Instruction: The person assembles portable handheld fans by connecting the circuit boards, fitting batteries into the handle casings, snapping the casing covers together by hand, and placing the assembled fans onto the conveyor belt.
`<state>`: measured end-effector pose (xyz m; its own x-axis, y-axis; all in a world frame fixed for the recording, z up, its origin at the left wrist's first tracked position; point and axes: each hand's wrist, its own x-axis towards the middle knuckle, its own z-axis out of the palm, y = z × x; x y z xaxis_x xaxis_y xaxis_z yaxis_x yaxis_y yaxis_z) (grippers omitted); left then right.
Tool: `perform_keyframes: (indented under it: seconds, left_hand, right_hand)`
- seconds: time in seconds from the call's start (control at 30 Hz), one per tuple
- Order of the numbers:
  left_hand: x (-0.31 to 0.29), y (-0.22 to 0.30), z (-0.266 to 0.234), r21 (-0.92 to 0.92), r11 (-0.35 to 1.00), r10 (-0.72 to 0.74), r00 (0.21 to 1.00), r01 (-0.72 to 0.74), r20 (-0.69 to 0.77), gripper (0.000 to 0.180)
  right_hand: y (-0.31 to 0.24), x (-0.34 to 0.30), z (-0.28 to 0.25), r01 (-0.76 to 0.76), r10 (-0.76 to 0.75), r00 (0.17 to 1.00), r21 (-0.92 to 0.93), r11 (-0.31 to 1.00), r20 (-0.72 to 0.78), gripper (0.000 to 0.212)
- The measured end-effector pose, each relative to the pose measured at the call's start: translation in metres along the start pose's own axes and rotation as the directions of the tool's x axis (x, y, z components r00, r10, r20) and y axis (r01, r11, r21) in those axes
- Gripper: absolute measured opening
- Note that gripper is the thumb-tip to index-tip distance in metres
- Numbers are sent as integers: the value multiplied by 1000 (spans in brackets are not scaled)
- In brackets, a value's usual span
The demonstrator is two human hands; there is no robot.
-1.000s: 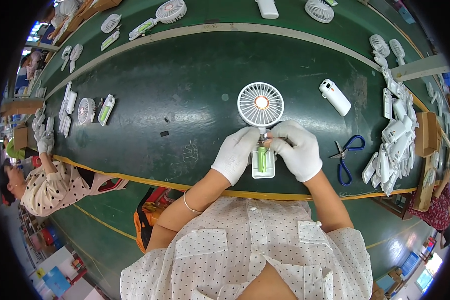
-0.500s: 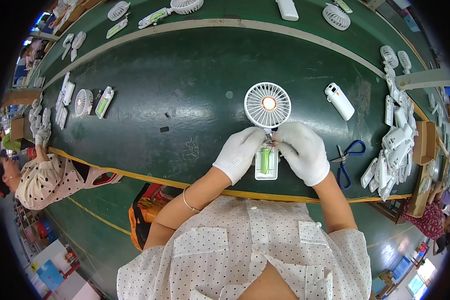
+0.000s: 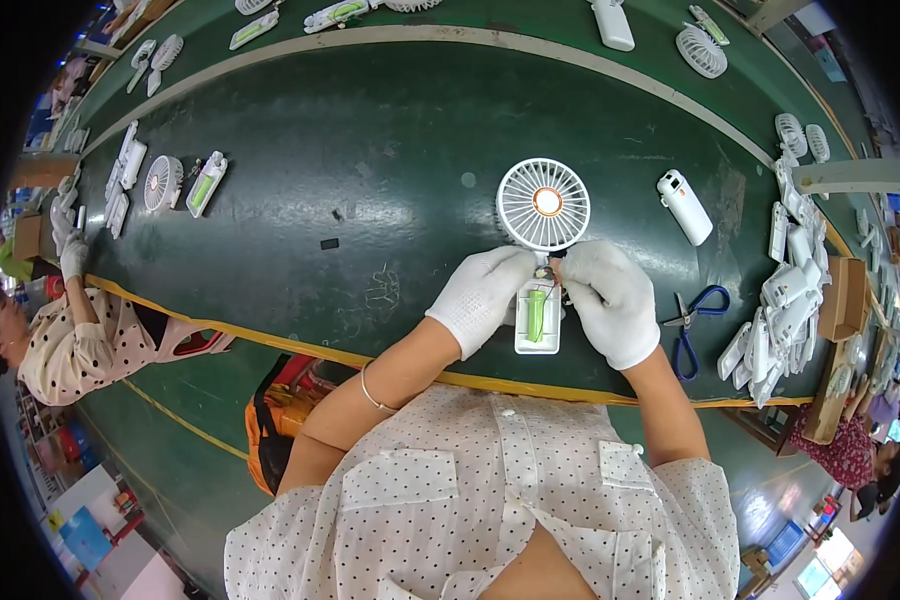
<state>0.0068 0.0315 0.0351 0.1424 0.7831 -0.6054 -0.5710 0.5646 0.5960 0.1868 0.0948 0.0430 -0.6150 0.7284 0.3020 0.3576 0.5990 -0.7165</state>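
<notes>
A white handheld fan lies face up before me, its round grille [image 3: 544, 204] pointing away. Its handle shell [image 3: 538, 349] is uncovered and holds a green battery cell [image 3: 537, 316]. My left hand [image 3: 485, 297], in a white glove, is closed on the fan's neck from the left. My gloved right hand [image 3: 610, 305] is closed too, its fingertips pinched at the neck's right side, beside thin wires. What lies between those fingertips is too small and covered to make out. Blue-handled scissors [image 3: 693, 325] lie open to the right of my right hand.
A white fan handle [image 3: 684, 208] lies at right. Beyond the scissors are heaped white casings [image 3: 780, 310] and a cardboard box [image 3: 845, 298]. At left lie another fan [image 3: 163, 184] and a shell with a green cell [image 3: 206, 185]. A co-worker [image 3: 60, 335] sits far left.
The view has shifted slightly, moving the table's things in the picture. My hands stay at the fan's neck with small finger movements. The co-worker's arm at far left has moved a little.
</notes>
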Motion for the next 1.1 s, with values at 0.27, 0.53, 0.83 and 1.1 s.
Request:
perform_keyframes:
  seconds: [0.27,0.53,0.83,1.1]
  left_hand:
    - [3,0,-9,-15,999,-34,999,35,42,28]
    - [-2,9,-5,-190,980,-40,992,63,123,26]
    - [-11,9,-3,424,904,28,997,-54,66,29]
    - [-3,-8,3,191,967,179,983,-169,-37,30]
  right_hand:
    - [-14,4,0,122,-116,992,-206,971,43,20]
    - [-15,0,2,246,-236,969,-290,925,70,23]
    - [-2,-4,13,82,-96,993,-179,980,-68,23]
    - [0,6,4,69,-73,997,-128,989,-30,25]
